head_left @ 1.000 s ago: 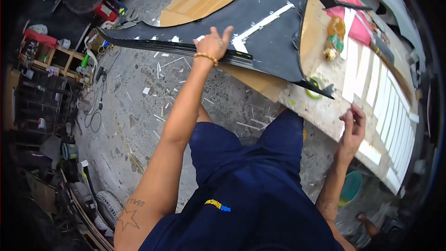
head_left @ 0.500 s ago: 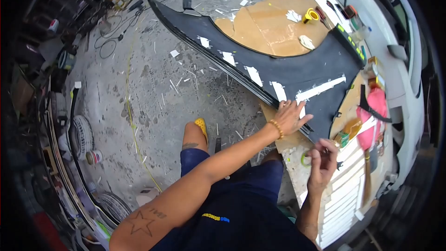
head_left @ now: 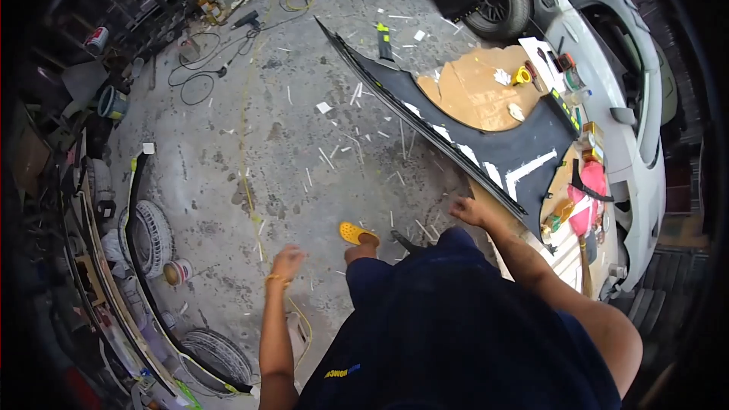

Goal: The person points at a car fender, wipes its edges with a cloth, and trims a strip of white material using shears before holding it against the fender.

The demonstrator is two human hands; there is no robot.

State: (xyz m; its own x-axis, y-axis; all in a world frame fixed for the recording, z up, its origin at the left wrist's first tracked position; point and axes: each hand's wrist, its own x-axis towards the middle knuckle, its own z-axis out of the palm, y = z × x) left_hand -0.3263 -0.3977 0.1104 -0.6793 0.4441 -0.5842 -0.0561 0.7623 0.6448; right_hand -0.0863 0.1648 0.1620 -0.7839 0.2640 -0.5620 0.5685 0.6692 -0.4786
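Head view: right hand (head_left: 465, 211) at black panel (head_left: 524, 140) edge (grip unclear); left hand (head_left: 288, 261) empty, loosely open, apart.

To your right, the long black car fender panel (head_left: 524, 144) lies flat, wide end on the cardboard-covered worktable (head_left: 467, 91), narrow tip jutting out over the concrete floor (head_left: 304, 129). White tape strips (head_left: 493, 175) dot its near edge; 1 longer strip (head_left: 533, 168) crosses the wide end.
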